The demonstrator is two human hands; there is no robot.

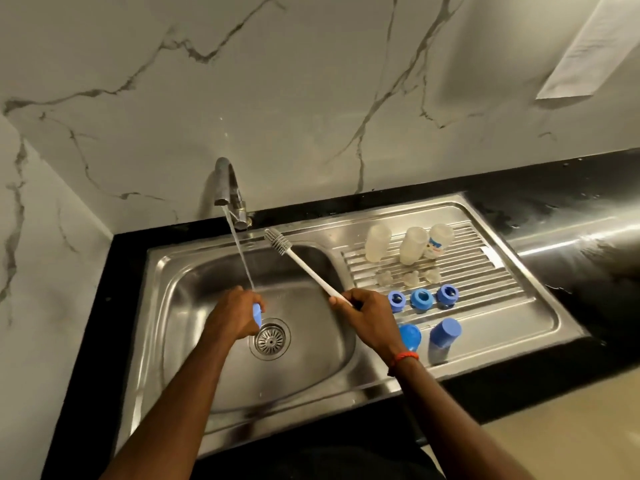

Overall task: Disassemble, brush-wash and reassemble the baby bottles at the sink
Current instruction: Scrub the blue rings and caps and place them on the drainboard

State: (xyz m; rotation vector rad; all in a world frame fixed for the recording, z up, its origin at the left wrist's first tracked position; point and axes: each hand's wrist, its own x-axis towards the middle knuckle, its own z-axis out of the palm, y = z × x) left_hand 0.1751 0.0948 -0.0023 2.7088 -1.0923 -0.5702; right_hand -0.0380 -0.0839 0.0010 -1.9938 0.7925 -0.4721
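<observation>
left hand [235,317] grip holds blue cap [257,314] over sink [180,299] | right hand [367,313] grip holds brush [304,268] — bottles [412,245] on drainboard [485,271]

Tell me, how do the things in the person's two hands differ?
The left hand grips a small blue part, mostly hidden in its grip; the right hand holds a long white brush by its handle's end. The blue part sits under the running water; the brush's bristles stay clear of it. Both hang over the sink basin.

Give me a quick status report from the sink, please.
Left grip holds blue cap under running water. Right grip holds brush by its handle, bristles off the cap. Bottles apart on drainboard; nothing in the way.
</observation>
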